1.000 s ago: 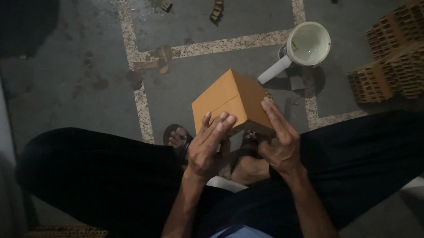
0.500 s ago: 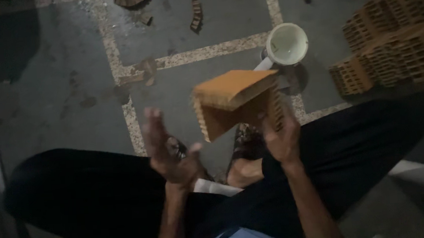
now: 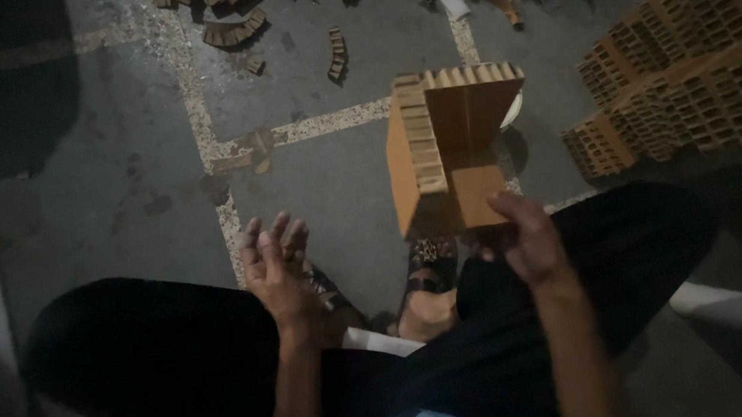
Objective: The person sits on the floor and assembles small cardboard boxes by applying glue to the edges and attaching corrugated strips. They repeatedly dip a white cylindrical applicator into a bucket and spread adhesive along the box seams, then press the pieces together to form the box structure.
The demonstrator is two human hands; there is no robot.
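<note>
Head view: right hand (image 3: 523,242) gripping box (image 3: 446,148) by lower corner; left hand (image 3: 279,270) spread, empty, left of box. Prob. light, stiff cardboard; best held w/ both palms on flat sides.

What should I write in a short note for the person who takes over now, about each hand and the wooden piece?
Right hand: holds the orange wooden corner piece by its lower end, raised over the floor.
Left hand: open, empty, apart from the piece.
Stacks of similar ribbed pieces lie at the right; scraps lie at the top.
Done: one piece is in hand, with its slotted edges showing.
Left: cannot tell from this view.
</note>
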